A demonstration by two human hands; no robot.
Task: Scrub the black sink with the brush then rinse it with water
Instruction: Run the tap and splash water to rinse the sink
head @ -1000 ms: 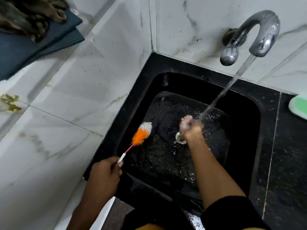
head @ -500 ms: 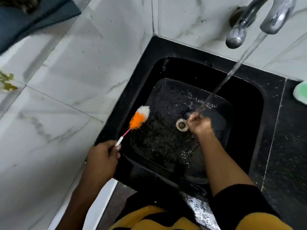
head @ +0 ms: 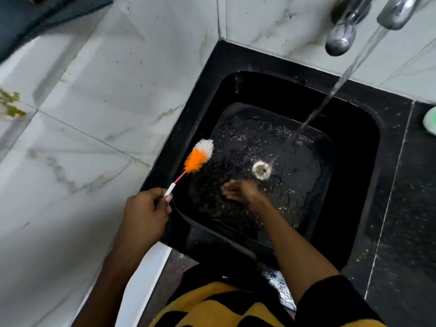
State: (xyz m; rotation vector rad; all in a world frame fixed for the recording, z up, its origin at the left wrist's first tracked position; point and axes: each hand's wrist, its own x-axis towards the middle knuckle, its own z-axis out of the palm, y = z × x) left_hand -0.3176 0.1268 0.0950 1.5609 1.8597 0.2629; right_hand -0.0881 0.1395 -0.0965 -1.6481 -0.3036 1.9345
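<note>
Water (head: pixel 339 83) is seen falling in one slanted stream from one chrome tap (head: pixel 391 13) at the upper right of the frame, landing just beside the single pale drain (head: pixel 261 170) in the middle of the black sink (head: pixel 238 67). One sink is counted, set into a black speckled surface (head: pixel 405 208) that runs down the right side of the frame; its wet floor is covered with droplets.

Two hands are seen. One brush (head: pixel 198 156), with an orange and white bristle head on a thin red and white handle, is gripped at its white end by the left hand (head: pixel 146 213), whose fingers are curled round it; the head is held over the left rim of the sink, low centre-left of the frame. The right hand (head: pixel 240 192) is lowered into the basin just below and left of the drain, with fingers stretched out and nothing held; it is blurred, so contact with the floor cannot be told.

White marbled tiles (head: pixel 94 114) are seen on the left and along the top. One pale green object (head: pixel 430 121) is cut off at the right edge. A yellow and black garment (head: pixel 212 308) fills the bottom.
</note>
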